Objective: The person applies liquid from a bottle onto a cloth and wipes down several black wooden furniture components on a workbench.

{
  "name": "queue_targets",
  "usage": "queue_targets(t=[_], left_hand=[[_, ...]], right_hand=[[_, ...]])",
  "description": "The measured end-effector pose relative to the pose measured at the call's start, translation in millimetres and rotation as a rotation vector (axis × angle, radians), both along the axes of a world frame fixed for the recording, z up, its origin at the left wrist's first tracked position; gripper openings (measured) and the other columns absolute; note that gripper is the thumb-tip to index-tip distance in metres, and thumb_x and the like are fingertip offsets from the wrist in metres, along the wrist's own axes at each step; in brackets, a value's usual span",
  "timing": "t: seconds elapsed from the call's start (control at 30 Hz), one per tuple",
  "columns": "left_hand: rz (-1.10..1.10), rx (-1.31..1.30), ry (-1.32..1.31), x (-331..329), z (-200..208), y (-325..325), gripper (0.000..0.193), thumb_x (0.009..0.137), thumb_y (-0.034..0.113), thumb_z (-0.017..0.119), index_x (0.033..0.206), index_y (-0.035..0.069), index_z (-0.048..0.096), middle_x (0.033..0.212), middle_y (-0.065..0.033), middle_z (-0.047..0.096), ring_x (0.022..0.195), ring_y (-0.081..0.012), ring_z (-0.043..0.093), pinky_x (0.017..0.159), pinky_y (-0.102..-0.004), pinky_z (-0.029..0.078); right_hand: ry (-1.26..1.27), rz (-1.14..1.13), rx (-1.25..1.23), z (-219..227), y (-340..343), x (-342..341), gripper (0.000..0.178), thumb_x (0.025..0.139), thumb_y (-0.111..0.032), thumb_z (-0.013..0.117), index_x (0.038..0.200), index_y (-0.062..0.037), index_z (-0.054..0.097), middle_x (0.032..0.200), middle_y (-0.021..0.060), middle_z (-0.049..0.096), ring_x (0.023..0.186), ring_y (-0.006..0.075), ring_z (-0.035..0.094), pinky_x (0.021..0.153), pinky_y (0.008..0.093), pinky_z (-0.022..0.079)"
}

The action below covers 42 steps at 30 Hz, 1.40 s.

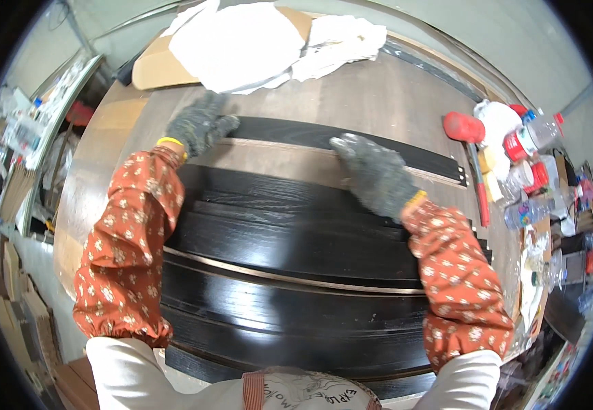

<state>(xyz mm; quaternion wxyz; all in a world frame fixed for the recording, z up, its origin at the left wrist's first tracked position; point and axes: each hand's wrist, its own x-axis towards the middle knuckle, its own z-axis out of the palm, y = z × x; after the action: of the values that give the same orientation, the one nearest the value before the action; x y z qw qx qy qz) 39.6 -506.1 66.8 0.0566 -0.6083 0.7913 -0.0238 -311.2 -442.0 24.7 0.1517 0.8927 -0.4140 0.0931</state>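
Parting gloved fingers (346,144) from the thumb on the right hand (376,176), with tips reaching over the near long edge of a narrow black board (293,130). Setting the left hand (198,127) at that board's left end, not being able to tell whether clamping it or only touching.

Seeing, nearest the body, wide black boards (296,239) lying along the bench's near edge, overlapping in uneven steps, with a thin pale brown line running between two of them. Judging these liable to slide or scuff one another, if bumped by a forearm or by either orange flowered sleeve (122,253).

Finding next a bare band of the bench (279,160), then the narrow black board beyond, pointing a pale-dotted right end toward the bench's right edge. Risking a skewed lift or a swinging right end, from holding the left end and only the middle. Risking also a knock against the red-headed tool (464,127) lying just beside that end, through any push rightward.

Noticing bottles (541,133) crowding the right edge, possibly toppling from a jolt. Seeing, at the far edge toward the left corner, cardboard (163,65) bearing white cloth (238,48), possibly snagging on a raised board.
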Motion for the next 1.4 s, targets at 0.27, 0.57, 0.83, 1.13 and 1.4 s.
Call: queue_targets(t=[0.27, 0.57, 0.83, 1.13, 1.4], left_hand=[[-0.138, -0.058, 0.154, -1.0, -20.5, 12.7, 0.064, 0.086, 0.053, 0.053, 0.133, 0.011, 0.043, 0.132, -0.0172, 0.046, 0.12, -0.035, 0.046, 0.103, -0.0483, 0.031], [0.193, 0.292, -0.178, 203.6, -49.2, -19.4, 0.066, 0.078, 0.015, 0.055, 0.14, 0.007, 0.035, 0.14, -0.0145, 0.043, 0.125, -0.0288, 0.046, 0.103, -0.0339, 0.038], [0.523, 0.013, 0.461, 73.4, -62.1, -33.7, 0.07, 0.084, 0.051, 0.059, 0.133, 0.003, 0.047, 0.125, -0.0187, 0.058, 0.118, -0.0293, 0.054, 0.099, -0.0334, 0.039], [0.429, 0.001, 0.432, 42.0, -38.3, -7.3, 0.061, 0.081, 0.048, 0.061, 0.119, 0.0, 0.057, 0.113, -0.0205, 0.063, 0.104, -0.034, 0.059, 0.091, -0.038, 0.044], [0.566, 0.011, 0.472, 49.3, -41.3, -17.2, 0.08, 0.081, 0.053, 0.06, 0.138, 0.001, 0.04, 0.128, -0.0226, 0.054, 0.121, -0.0321, 0.051, 0.101, -0.0366, 0.038]], right_hand=[[-0.155, -0.424, 0.284, -3.6, -11.0, -81.8, 0.069, 0.088, -0.047, 0.053, 0.135, 0.0021, 0.039, 0.139, 0.026, 0.039, 0.132, 0.0376, 0.035, 0.111, 0.0415, 0.027], [-0.097, -1.083, 0.547, 12.6, 3.1, -268.7, 0.059, 0.095, -0.051, 0.023, 0.126, -0.0107, 0.053, 0.119, 0.0215, 0.058, 0.109, 0.0379, 0.057, 0.095, 0.045, 0.042], [-0.171, -1.004, 0.522, 10.1, -16.0, -201.9, 0.055, 0.092, -0.051, 0.044, 0.131, -0.0122, 0.05, 0.128, 0.0162, 0.054, 0.121, 0.0318, 0.049, 0.101, 0.0377, 0.036], [-0.369, -1.135, 0.525, -7.2, -20.2, -228.3, 0.059, 0.088, -0.049, 0.053, 0.126, -0.0047, 0.055, 0.123, 0.0182, 0.058, 0.116, 0.0333, 0.053, 0.099, 0.0379, 0.039], [-0.35, -1.144, 0.487, -3.6, -20.6, -219.3, 0.059, 0.09, -0.047, 0.049, 0.132, -0.0056, 0.05, 0.132, 0.0178, 0.052, 0.122, 0.0327, 0.048, 0.102, 0.0386, 0.036]])
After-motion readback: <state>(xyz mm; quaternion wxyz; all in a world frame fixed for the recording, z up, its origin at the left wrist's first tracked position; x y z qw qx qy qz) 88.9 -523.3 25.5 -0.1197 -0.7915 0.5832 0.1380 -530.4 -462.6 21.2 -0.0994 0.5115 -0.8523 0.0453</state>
